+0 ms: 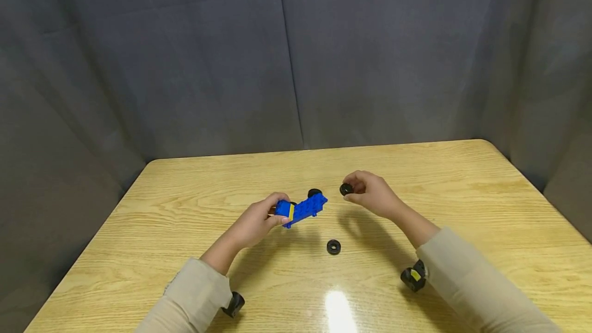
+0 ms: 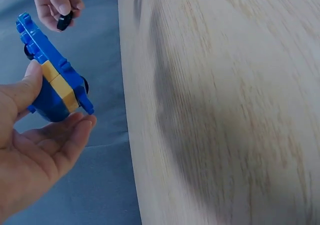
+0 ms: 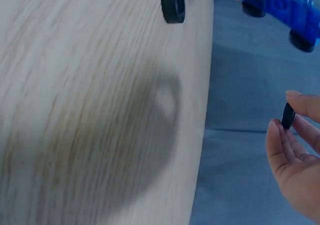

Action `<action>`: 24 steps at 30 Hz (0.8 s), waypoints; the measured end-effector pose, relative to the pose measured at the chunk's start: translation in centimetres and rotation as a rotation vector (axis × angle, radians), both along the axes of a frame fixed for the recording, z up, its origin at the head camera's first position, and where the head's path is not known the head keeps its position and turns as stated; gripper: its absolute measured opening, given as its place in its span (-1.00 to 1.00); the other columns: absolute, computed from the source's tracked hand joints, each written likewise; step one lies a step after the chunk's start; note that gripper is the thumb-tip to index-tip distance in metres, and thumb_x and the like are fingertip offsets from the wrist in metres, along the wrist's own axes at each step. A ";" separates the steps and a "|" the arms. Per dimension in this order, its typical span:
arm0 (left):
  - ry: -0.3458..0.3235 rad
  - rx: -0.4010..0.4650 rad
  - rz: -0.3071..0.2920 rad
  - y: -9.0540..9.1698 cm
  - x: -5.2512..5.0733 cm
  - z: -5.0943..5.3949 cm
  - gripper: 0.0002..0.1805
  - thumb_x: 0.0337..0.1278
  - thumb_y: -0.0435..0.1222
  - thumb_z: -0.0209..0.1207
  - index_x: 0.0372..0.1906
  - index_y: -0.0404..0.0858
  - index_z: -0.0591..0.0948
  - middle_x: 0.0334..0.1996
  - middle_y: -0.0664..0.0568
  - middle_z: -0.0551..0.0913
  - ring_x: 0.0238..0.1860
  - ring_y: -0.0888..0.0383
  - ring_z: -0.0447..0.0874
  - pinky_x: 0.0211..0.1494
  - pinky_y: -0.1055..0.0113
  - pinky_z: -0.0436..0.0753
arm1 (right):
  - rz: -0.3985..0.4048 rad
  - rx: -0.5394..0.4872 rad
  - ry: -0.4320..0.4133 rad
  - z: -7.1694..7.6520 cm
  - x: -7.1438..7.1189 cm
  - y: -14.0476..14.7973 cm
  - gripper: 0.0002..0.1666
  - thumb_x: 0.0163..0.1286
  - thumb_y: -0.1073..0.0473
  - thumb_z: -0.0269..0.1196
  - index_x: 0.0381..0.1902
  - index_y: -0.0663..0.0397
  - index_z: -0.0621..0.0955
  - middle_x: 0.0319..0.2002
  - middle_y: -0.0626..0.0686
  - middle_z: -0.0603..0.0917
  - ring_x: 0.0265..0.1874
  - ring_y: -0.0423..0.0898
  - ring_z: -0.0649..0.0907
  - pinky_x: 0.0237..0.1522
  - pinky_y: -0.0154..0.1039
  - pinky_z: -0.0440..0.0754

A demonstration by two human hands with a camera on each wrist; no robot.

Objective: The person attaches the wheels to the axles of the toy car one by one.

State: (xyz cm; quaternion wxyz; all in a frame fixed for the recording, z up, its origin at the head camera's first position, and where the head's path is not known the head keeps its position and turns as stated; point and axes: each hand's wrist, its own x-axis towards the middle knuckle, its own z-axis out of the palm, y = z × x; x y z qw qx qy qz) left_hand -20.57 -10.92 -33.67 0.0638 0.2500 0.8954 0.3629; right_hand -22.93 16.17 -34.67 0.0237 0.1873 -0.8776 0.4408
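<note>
My left hand [image 1: 256, 222] grips a blue toy car [image 1: 305, 209] by its end with the yellow block, holding it above the table. Two black wheels sit on the car's far side; in the right wrist view they show along one side of the blue base [image 3: 282, 4]. The near side has bare blue axle pegs. To the right of the car, my right hand [image 1: 372, 194] pinches a loose black wheel [image 1: 346, 189] between thumb and fingers, apart from the car. Another black wheel [image 1: 333, 246] lies flat on the table between and below the hands.
The light wooden table [image 1: 194, 179] has rounded far corners. Grey curtains [image 1: 222, 66] hang behind it and at both sides. A black wrist camera is strapped at each sleeve, the right one [image 1: 413, 277] low over the table. Light glares off the table near the front.
</note>
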 end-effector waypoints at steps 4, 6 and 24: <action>-0.020 0.043 0.021 0.0 0.1 -0.2 -0.67 0.07 -0.32 0.04 -0.01 -0.17 0.36 -0.11 -0.10 0.49 -0.10 -0.01 0.47 -0.18 0.23 0.50 | 0.003 -0.005 0.000 0.5 0.6 -0.1 -0.65 0.10 0.31 0.23 -0.12 0.26 0.48 -0.29 0.10 0.51 -0.34 -0.05 0.53 -0.29 -0.19 0.50; -0.037 0.063 0.035 0.0 0.1 -0.3 -0.68 0.07 -0.32 0.04 -0.02 -0.16 0.35 -0.09 -0.11 0.48 -0.06 -0.04 0.45 -0.16 0.21 0.50 | 0.003 -0.006 0.002 0.6 0.9 -0.1 -0.65 0.10 0.31 0.23 -0.12 0.25 0.48 -0.29 0.09 0.51 -0.34 -0.06 0.52 -0.29 -0.20 0.50; -0.101 0.207 0.094 0.1 0.4 -0.5 -0.71 0.10 -0.28 0.05 -0.06 -0.25 0.36 -0.18 -0.10 0.48 -0.10 0.01 0.47 -0.15 0.18 0.48 | -0.002 -0.026 0.076 1.8 3.0 -0.6 -0.66 0.07 0.32 0.25 -0.15 0.23 0.50 -0.29 0.05 0.49 -0.37 -0.10 0.50 -0.31 -0.24 0.48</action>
